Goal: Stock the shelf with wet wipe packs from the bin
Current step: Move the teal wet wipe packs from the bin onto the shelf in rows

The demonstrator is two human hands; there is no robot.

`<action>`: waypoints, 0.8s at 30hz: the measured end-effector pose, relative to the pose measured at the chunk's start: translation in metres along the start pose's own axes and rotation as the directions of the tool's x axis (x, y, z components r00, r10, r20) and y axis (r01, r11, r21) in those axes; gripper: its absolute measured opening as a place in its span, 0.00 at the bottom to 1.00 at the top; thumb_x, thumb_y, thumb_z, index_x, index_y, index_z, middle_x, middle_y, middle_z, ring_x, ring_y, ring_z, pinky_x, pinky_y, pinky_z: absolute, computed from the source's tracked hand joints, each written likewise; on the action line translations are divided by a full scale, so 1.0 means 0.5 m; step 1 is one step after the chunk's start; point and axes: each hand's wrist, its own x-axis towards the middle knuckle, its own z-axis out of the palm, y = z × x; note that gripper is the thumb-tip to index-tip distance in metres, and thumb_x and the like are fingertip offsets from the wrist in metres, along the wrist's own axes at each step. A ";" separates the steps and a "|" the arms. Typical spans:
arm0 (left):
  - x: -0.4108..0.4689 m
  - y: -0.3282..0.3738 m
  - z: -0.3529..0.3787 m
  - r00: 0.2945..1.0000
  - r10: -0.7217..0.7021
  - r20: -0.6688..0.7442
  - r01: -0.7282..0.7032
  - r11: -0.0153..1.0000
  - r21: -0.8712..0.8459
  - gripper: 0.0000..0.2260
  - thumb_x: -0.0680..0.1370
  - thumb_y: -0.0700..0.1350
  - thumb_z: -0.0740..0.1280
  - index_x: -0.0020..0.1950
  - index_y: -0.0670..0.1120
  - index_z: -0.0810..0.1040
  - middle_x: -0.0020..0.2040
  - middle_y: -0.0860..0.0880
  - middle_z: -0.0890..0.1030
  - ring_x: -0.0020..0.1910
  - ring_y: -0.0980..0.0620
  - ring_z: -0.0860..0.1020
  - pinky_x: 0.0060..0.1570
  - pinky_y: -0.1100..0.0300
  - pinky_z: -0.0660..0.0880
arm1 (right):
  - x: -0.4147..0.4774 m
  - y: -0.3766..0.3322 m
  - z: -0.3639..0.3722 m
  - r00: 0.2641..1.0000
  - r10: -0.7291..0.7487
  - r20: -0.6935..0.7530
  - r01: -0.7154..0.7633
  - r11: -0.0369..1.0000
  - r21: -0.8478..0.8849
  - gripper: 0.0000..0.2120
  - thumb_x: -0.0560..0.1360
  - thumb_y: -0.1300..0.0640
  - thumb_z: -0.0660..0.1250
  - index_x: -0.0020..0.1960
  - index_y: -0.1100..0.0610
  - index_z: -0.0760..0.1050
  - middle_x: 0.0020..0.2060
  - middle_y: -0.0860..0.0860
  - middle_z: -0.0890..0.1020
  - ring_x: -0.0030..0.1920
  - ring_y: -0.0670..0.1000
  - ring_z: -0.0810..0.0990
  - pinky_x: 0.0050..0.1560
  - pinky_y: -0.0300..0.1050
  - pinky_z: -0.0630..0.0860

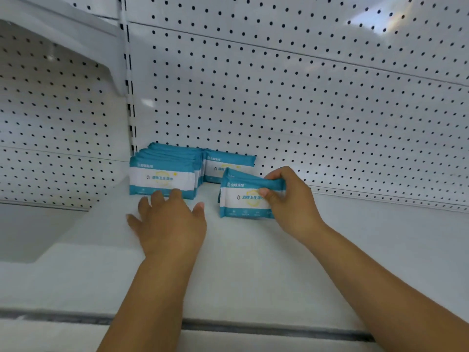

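Right hand is grasping the held packs, a small bunch, count unclear. Thumb is on the front face, fingers are over the top edge, and the pinch is at the right end. The bunch stands upright on the shelf or just about touches it; I can't tell which.

Left hand is released, fingers spread, palm down. Its fingertips are right at the base of the left row, gripping nothing.

Layout:
- The left row stands at 11 o'clock in the corner, stacked front to back against the pegboard.
- A back pack stands just right of that row, near the pegboard.
- The held packs are at 6 o'clock of the back pack, apart from it and shifted a little toward 3.

Key relation: the long axis of the held packs runs 9 to 3, parallel to the pegboard and matching the back pack. My read is that the next move is a straight push toward 12, with a slight nudge toward 9 to line up. The right hand has the load; the left is nearer the left row and could square it. The risk is the bunch fanning out, since only one end is pinched.

Bin not in view.
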 end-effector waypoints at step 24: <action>0.007 -0.001 0.017 0.997 -0.037 0.075 0.029 0.994 0.108 0.25 0.80 0.59 0.56 0.75 0.51 0.65 0.78 0.44 0.60 0.78 0.40 0.53 0.76 0.39 0.47 | 0.134 0.076 0.134 0.997 -0.055 -0.057 0.049 0.994 -0.100 0.24 0.75 0.56 0.74 0.68 0.50 0.71 0.59 0.48 0.68 0.59 0.45 0.69 0.58 0.34 0.65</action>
